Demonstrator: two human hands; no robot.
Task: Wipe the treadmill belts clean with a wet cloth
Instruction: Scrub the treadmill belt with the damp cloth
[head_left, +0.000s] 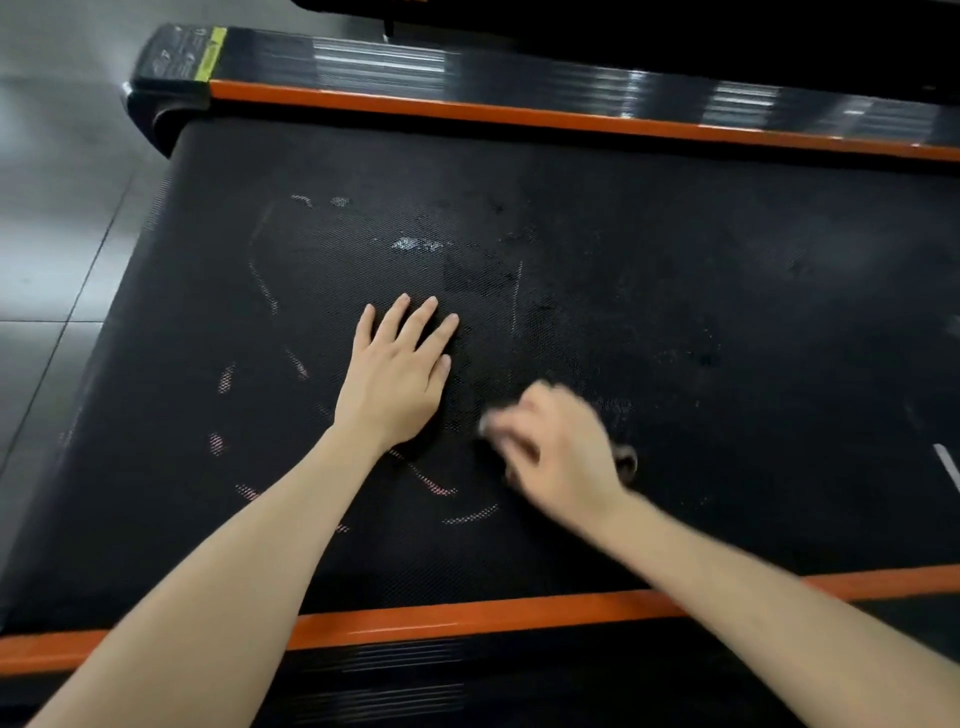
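A black textured treadmill belt (675, 291) fills the view, marked with pale streaks and wet patches. My left hand (397, 371) lies flat on the belt with its fingers spread and straight. To its right, my right hand (558, 447) is blurred by motion, its fingers curled round a dark cloth (626, 462) that shows only as a small bunch at the wrist side and a grey edge at the fingertips. The cloth is pressed against the belt.
Orange strips border the belt at the far side (519, 111) and the near side (467, 616), with black ribbed side rails beyond them. The belt's rear end cap (171, 67) is at the upper left. Grey tiled floor (52, 208) lies to the left.
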